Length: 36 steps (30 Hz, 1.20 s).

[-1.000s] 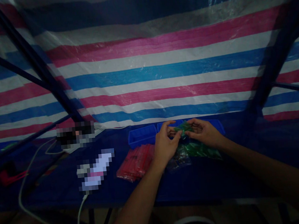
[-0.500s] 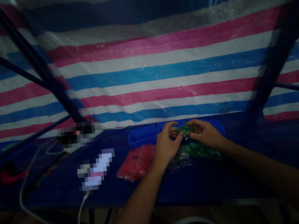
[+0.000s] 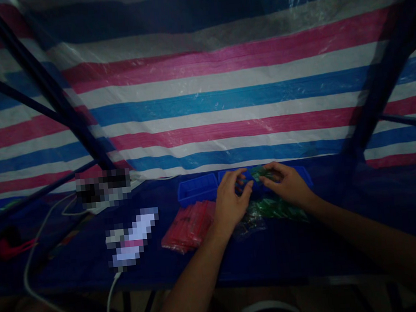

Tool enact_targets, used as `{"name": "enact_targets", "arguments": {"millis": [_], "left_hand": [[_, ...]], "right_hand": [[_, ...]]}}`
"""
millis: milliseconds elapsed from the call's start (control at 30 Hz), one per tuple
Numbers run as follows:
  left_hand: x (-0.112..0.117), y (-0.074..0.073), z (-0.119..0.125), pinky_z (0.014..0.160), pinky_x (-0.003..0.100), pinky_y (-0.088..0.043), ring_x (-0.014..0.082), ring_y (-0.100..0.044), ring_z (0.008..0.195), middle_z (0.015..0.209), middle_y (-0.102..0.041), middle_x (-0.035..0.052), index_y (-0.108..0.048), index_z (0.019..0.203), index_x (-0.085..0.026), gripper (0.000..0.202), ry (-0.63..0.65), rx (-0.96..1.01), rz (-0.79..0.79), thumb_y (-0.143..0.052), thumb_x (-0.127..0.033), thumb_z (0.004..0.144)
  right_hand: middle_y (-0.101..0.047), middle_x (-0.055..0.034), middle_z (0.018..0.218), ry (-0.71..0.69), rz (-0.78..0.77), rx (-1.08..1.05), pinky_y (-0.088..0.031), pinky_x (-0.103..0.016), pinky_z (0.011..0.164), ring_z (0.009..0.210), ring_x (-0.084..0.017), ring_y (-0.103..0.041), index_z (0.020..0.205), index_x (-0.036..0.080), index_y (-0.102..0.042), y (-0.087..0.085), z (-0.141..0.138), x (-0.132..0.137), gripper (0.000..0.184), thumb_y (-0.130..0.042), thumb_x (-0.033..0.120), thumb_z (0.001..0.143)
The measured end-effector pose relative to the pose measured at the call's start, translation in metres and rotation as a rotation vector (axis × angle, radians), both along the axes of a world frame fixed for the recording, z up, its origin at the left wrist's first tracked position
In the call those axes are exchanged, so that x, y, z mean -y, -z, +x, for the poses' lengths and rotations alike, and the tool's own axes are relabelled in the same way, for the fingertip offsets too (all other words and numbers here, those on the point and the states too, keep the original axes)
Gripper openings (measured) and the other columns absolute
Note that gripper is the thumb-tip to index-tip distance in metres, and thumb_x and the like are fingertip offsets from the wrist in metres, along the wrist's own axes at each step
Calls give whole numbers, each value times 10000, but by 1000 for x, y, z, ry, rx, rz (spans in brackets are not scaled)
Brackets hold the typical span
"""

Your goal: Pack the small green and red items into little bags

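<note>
My right hand pinches a small green packet above the blue trays. My left hand hovers just left of it with curled fingers close to the packet; whether they touch it is unclear in the dim light. Below the hands lie a pile of green packets and a darker clear bag on the dark blue table. A stack of red packets rests to the left of my left wrist.
Blue plastic trays line the table's back edge against a striped tarp. Blurred-out devices and white cables lie at the left. Dark metal poles slant at both sides.
Both hands have lifted slightly and moved back over the trays. My left hand's fingers have loosened from the green packet, which now sits mainly in my right hand.
</note>
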<state>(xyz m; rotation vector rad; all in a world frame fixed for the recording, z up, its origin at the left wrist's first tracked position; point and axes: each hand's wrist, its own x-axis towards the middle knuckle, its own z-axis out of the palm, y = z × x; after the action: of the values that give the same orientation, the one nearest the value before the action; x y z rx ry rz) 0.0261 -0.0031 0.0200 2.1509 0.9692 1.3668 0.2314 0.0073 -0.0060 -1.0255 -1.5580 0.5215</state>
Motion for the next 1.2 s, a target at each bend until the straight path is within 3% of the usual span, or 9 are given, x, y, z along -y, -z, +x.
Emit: {"name": "enact_targets", "arguments": {"millis": [100, 167, 367, 533, 633, 800, 967, 1067, 1200], "left_hand": [[5, -2, 1, 863, 329, -569, 197, -705, 939, 1082, -742, 58, -565, 1427, -251, 454, 103, -31, -105, -585, -403, 1000], [7, -2, 1, 931, 337, -548, 210, -703, 1024, 1165, -745, 63, -632, 1367, -245, 407, 139, -17, -134, -520, -440, 1028], [-1, 3, -1, 846, 310, -545, 206, -697, 921, 1065, -765, 58, -730, 1181, -209, 372, 65, 64, -173, -527, -471, 1012], [-12, 11, -3, 651, 247, -481, 154, -626, 711, 862, -726, 15, -733, 1096, -220, 232, -30, 95, -158, -623, -373, 961], [-13, 13, -2, 650, 240, -488, 149, -635, 714, 856, -716, 16, -713, 1052, -206, 176, -17, 129, -161, -653, -326, 939], [-9, 12, 0, 766, 271, -543, 172, -697, 853, 978, -747, 46, -695, 1067, -192, 168, 106, 118, -168, -636, -302, 955], [-6, 8, -1, 824, 305, -562, 188, -701, 925, 1030, -746, 37, -702, 1115, -220, 183, 57, 10, -121, -618, -290, 969], [-4, 6, 0, 895, 339, -570, 221, -667, 1120, 1222, -696, 71, -711, 1166, -241, 225, 46, -36, -42, -646, -284, 955], [-1, 5, 1, 1014, 417, -556, 268, -579, 1301, 1422, -578, 106, -702, 1260, -268, 366, 50, -58, 30, -730, -347, 903]], "right_hand": [[-724, -56, 1017, 28, 140, 209, -568, -394, 818, 913, -241, -692, 1009, 240, -706, -4, 1, 4, 138, -695, 247, 872], [-720, -61, 1051, -25, 222, 288, -568, -388, 813, 947, -239, -687, 1018, 250, -718, -6, 1, 6, 148, -658, 199, 893], [-722, -75, 1121, -129, 314, 328, -577, -443, 886, 1087, -275, -667, 1064, 268, -738, -9, -1, 9, 201, -757, 268, 864], [-690, -83, 1156, -120, 214, 176, -573, -450, 929, 1093, -270, -663, 1001, 267, -724, -12, -6, 13, 123, -724, 345, 905], [-663, -91, 1207, -121, 80, 6, -579, -428, 921, 1084, -262, -668, 1107, 268, -679, -10, -7, 12, 232, -721, 380, 909], [-677, -91, 1166, -226, -81, -142, -581, -374, 889, 1055, -230, -674, 1304, 247, -588, -5, -7, 8, 512, -781, 399, 855], [-701, -55, 990, -243, -175, -211, -581, -310, 746, 871, -182, -685, 1171, 210, -652, -4, -8, 4, 470, -836, 408, 787], [-707, -47, 935, -208, -192, -259, -561, -282, 625, 733, -157, -662, 1103, 200, -650, -6, -7, 3, 459, -853, 427, 760], [-707, -28, 862, -194, -186, -281, -585, -304, 671, 711, -161, -670, 1048, 211, -656, -10, -6, 5, 413, -842, 456, 773]]}}
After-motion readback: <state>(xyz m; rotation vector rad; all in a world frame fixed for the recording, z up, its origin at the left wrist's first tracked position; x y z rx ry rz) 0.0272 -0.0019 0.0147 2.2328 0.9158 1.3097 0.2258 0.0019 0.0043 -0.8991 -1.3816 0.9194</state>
